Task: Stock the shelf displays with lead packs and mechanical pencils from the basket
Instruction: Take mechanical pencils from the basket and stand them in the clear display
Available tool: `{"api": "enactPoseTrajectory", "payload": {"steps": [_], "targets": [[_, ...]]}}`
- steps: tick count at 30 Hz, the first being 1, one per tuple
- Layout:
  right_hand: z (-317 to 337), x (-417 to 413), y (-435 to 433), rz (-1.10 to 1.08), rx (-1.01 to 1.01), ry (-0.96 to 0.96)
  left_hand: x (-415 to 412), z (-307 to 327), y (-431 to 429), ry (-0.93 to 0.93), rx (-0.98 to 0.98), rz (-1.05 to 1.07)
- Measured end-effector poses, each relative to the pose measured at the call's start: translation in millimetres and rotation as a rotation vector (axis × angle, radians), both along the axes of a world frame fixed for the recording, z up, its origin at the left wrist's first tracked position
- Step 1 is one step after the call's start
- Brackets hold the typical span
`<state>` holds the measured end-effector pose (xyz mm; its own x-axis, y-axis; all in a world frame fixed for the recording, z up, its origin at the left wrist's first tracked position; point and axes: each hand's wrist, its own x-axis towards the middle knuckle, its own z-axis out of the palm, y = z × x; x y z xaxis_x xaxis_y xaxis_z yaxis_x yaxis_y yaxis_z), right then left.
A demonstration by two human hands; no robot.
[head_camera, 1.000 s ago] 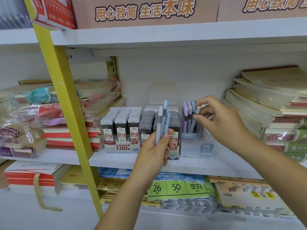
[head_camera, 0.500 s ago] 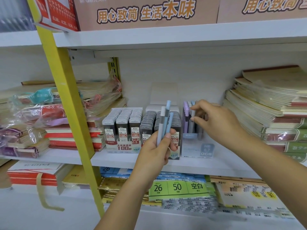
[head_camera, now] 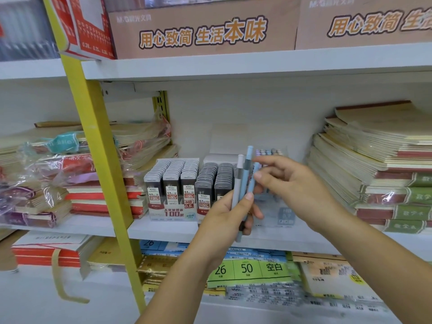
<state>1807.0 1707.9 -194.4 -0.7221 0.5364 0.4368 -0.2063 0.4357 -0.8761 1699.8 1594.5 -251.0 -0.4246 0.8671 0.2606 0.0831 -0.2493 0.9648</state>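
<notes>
The white shelf (head_camera: 163,230) fills my view, with a yellow upright (head_camera: 98,148) slanting down its left side. On the board above stand brown cardboard boxes (head_camera: 201,31) printed with orange lettering. Tall stacks of notebooks (head_camera: 374,160) lie at the right end of the middle board, and plastic-wrapped notebook bundles (head_camera: 58,164) lie at the left end, behind the upright. On the board below are paper packs, one with a green label (head_camera: 247,268) reading 26 and 50.

In the middle of the board sits the lead pack display (head_camera: 177,183), its rows of grey-capped cases packed upright. Just to its right is a clear pencil holder (head_camera: 284,213), with pastel pencil tops (head_camera: 271,151) showing above my right hand.

My left hand (head_camera: 224,218) is raised in front of the display. Its thumb and curled fingers grip three mechanical pencils (head_camera: 245,178), which stand nearly upright: one pale grey and two blue.

My right hand (head_camera: 297,185) is in front of the holder, and its loosely spread fingers grasp nothing. Its fingertips (head_camera: 257,176) are right at the blue pencils. The blur hides whether they touch.
</notes>
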Motion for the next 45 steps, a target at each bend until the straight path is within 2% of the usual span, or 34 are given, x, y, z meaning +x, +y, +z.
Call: {"api": "enactPoseTrajectory", "payload": {"steps": [4,7,12,14,17,19,22,26,31,34,37,40,45], "targets": [[5,5,2,-0.103,0.025,0.07,1,0,1,-0.061,0.008,-0.049],[17,14,12,-0.195,-0.028,0.215,-2,-4,-2,-0.07,-0.023,-0.018],[24,21,20,-0.146,-0.075,0.222,-3,-5,-4,-0.097,-0.015,0.041],[22,25,24,-0.124,-0.06,0.155,-6,-5,-5,-0.135,0.03,0.091],[17,34,30,-0.069,0.063,-0.136,-13,-3,-7,-0.184,0.093,0.2],[12,35,30,-0.01,0.098,-0.296,-17,-1,-8,-0.157,0.104,0.27],[10,31,21,0.039,0.148,-0.364,-19,5,-10,-0.046,0.083,0.325],[8,19,7,0.046,0.23,-0.305,-14,12,-7,0.105,0.078,0.31],[6,16,3,0.084,0.253,-0.226,-13,13,-4,0.142,0.089,0.285],[16,22,11,0.02,0.183,-0.005,-16,6,-3,0.101,0.086,0.276],[29,25,23,-0.163,0.264,0.201,-17,0,-3,0.069,0.075,0.266],[30,19,35,-0.342,0.454,0.169,-16,-1,-3,0.046,0.074,0.264],[8,5,46,-0.446,0.654,0.01,-16,-2,-4,0.014,0.065,0.264]]}}
